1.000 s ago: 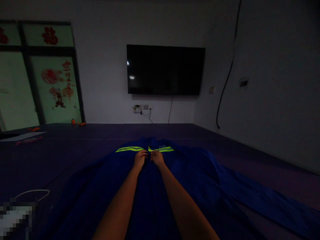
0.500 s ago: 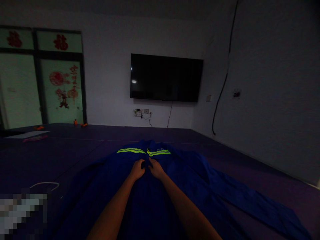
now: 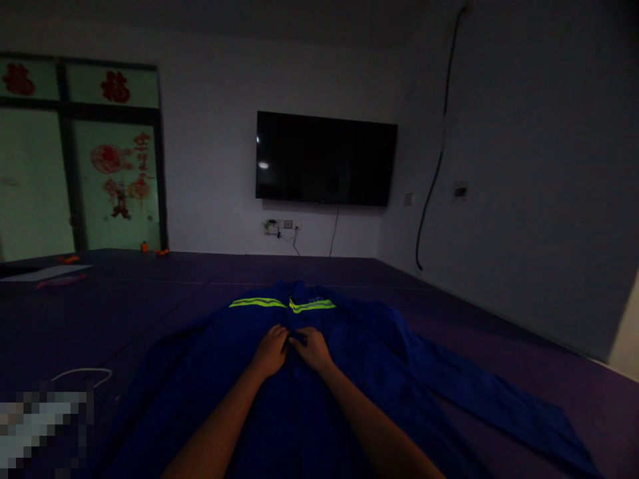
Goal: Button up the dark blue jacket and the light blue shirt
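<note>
A dark blue work jacket (image 3: 364, 352) lies spread out, its front facing up and its collar at the far end. Yellow-green reflective strips (image 3: 258, 302) cross the chest on both sides of the front opening. On that opening, below the strips, my left hand (image 3: 272, 349) has its fingers closed on the cloth edge. Close beside it, my right hand (image 3: 313, 348) pinches the opposite edge, thumb toward the left hand. Dim light hides whatever small fastening lies between the fingers. One sleeve (image 3: 504, 396) stretches out to the lower right.
The purple floor (image 3: 164, 299) surrounds the jacket. At the left lie a white cord loop (image 3: 82, 370), a pink item (image 3: 62, 281) and small orange objects (image 3: 144, 247). A television (image 3: 327, 159) hangs on the far wall; a black cable (image 3: 432, 193) hangs at the right.
Both hands have moved a little down the jacket front, away from the strips, and my fingers have curled closer together. My view has turned slightly right.
</note>
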`<state>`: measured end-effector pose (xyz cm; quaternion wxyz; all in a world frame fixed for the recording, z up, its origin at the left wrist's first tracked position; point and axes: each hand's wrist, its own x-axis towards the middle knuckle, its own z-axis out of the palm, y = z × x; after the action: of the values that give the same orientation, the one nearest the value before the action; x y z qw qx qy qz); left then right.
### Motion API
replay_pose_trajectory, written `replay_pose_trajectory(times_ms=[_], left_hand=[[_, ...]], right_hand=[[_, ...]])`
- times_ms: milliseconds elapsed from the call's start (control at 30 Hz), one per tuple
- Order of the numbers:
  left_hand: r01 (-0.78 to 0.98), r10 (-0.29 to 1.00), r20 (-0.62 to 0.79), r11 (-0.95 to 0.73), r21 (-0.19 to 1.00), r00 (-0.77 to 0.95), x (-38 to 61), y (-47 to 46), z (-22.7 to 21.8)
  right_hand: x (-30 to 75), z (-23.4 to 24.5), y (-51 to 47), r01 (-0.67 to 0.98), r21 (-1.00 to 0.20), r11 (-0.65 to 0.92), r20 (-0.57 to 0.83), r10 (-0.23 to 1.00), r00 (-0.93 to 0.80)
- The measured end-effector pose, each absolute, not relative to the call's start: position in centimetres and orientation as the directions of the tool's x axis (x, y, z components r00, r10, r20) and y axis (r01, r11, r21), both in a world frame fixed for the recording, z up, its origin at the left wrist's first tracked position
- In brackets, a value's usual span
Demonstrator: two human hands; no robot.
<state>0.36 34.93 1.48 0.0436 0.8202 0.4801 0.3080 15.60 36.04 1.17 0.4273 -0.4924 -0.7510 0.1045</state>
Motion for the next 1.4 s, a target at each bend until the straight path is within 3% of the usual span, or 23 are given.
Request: replay_pose_trajectory(times_ms=[167, 267, 500, 700, 1100, 1400], left_hand=[[0.754, 0.821, 0.458, -0.530, 0.388, 0.341, 0.3, 34.9, 1.8], [0.723, 0.842, 0.443, -0.510, 0.466, 0.308, 0.6, 34.9, 2.1], [0.662, 0.890, 0.443, -0.397, 0.636, 0.108, 2.6, 35.2, 1.5], [0.567, 0.883, 0.467, -0.404, 0.718, 0.038, 2.1, 35.6, 1.8], [0.379, 0.903, 0.425, -0.374, 0.847, -0.058, 1.6, 36.1, 1.8], [0.253, 0.928, 0.371, -0.349, 0.902, -0.042, 1.6, 36.6, 1.1]], right_hand=[[14.5, 2.0, 35.6, 0.773, -0.493, 0.398, 0.545, 0.835, -0.083], [14.1, 2.1, 35.7, 0.785, -0.496, 0.372, 0.539, 0.840, -0.057], [15.0, 1.4, 37.3, 0.610, -0.689, 0.391, 0.495, 0.869, 0.002], [15.2, 1.5, 38.4, 0.524, -0.761, 0.383, 0.470, 0.882, 0.039], [15.2, 1.5, 39.3, 0.384, -0.799, 0.463, 0.498, 0.867, -0.008], [15.2, 1.3, 38.8, 0.367, -0.815, 0.448, 0.464, 0.885, -0.050]])
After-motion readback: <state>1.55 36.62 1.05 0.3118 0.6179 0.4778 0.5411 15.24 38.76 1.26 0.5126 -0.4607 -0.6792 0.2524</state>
